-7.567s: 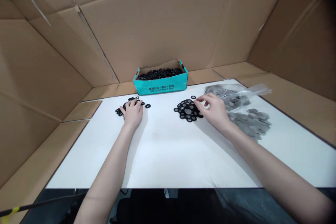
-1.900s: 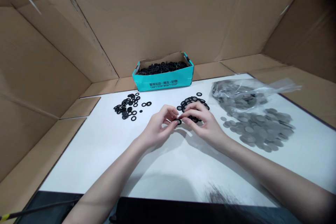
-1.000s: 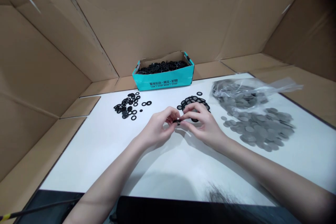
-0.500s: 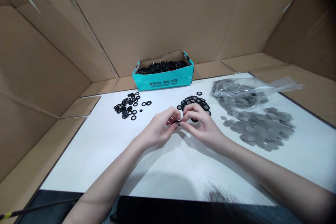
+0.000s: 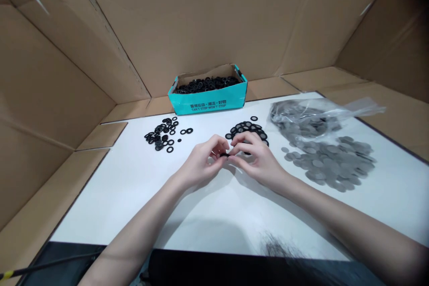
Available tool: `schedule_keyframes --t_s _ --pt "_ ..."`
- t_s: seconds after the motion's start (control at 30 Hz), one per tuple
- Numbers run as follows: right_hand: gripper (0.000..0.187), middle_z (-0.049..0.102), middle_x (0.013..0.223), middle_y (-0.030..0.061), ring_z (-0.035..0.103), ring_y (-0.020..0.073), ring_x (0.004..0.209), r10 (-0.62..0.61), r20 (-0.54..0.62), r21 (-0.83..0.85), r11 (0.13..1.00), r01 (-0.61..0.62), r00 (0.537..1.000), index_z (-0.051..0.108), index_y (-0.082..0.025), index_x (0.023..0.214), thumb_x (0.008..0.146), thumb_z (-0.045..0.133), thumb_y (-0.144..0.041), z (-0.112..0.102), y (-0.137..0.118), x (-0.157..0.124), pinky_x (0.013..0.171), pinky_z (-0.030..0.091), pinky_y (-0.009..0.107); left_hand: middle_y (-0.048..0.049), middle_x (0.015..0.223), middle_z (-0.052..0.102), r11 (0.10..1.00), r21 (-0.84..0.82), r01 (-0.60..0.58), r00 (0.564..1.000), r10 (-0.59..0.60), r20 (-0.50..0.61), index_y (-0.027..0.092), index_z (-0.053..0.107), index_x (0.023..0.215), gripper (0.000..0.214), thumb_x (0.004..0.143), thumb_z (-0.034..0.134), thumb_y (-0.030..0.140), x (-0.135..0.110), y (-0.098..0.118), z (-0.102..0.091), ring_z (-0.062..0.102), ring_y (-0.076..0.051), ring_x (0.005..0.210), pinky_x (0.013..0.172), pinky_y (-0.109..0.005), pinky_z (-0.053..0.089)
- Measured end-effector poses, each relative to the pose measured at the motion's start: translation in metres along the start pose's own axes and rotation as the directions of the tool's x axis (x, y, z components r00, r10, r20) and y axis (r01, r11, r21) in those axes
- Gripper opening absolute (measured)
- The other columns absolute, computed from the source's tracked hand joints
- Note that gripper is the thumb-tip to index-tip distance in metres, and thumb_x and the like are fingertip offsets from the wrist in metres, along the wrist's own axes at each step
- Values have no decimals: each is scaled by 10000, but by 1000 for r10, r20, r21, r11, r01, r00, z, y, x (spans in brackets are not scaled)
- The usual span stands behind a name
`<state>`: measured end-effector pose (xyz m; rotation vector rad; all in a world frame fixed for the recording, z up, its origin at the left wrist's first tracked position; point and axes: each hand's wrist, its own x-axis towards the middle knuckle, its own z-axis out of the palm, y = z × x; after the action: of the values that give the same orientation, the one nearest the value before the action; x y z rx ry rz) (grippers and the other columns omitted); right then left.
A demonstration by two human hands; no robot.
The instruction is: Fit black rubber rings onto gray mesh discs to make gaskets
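My left hand [image 5: 204, 161] and my right hand [image 5: 255, 156] meet over the middle of the white table [image 5: 208, 205]. Together their fingertips pinch one small black ring [image 5: 224, 155]. Just behind my right hand lies a pile of black rings with grey centres [image 5: 250, 128]. A scatter of plain black rings [image 5: 164, 135] lies to the left. Grey round discs [image 5: 330, 161] are heaped to the right.
A teal box [image 5: 209, 100] full of black rings stands at the back of the table. A clear plastic bag [image 5: 311, 114] holding more grey discs lies at the back right. Brown cardboard walls [image 5: 214, 18] enclose the table on three sides.
My left hand left the plain rings and my right hand left its pile; both came together at the middle on one ring. Over the last second they have hardly moved.
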<state>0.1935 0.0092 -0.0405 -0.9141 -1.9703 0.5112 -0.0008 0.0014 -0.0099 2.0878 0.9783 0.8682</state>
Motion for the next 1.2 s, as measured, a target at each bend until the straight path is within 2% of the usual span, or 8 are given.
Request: schedule_keyframes --t_s 0.2,0.37,0.5,0.67,0.83,1.0,1.2 --pt "128 582 970 64 572 233 961 49 19 100 994 -51 999 589 -207 733 854 629 -197 0 -4 0 862 463 441 13 877 577 1000 -15 -1 999 1 52 207 470 951 152 864 509 89 -1 5 -1 558 -96 750 691 -223 473" --pt "122 561 954 64 558 229 948 0 -14 73 997 1 1000 598 -204 731 847 632 -187 1 -3 -1 837 464 420 24 858 554 999 28 37 993 -40 112 208 462 925 173 844 489 58 0 9 -4 530 -84 699 666 -219 448" --pt "106 600 943 71 540 243 923 -17 31 -19 1000 17 999 657 -210 742 848 655 -205 1 0 0 835 442 447 23 846 544 995 57 77 991 -82 103 214 467 956 194 833 511 71 0 7 -3 507 -94 701 658 -224 439" --pt "66 623 982 78 548 255 954 14 23 -31 999 -13 1000 708 -228 816 858 657 -229 -1 -1 0 870 444 475 4 896 581 999 14 46 996 -47 80 208 487 960 193 829 523 71 -1 5 -2 535 -99 738 694 -236 464" --pt "90 637 1001 79 554 261 972 8 13 -32 999 -8 1000 683 -221 766 854 663 -224 -1 0 0 869 442 473 3 874 586 997 -22 75 996 -75 39 199 491 943 118 862 548 136 0 4 0 553 -100 726 695 -243 480" --pt "148 633 988 78 560 253 962 45 41 24 999 -46 998 627 -204 708 853 652 -219 -1 0 2 879 441 467 -2 909 575 999 -44 16 1000 -16 4 199 482 959 118 881 519 120 -1 3 3 574 -106 792 752 -252 502" --pt "132 579 981 68 572 235 965 60 29 100 993 -62 998 593 -209 725 854 622 -207 -1 -6 0 853 480 426 8 864 563 998 -43 37 996 -33 81 206 448 935 130 875 503 104 -1 6 0 597 -105 748 693 -231 496"
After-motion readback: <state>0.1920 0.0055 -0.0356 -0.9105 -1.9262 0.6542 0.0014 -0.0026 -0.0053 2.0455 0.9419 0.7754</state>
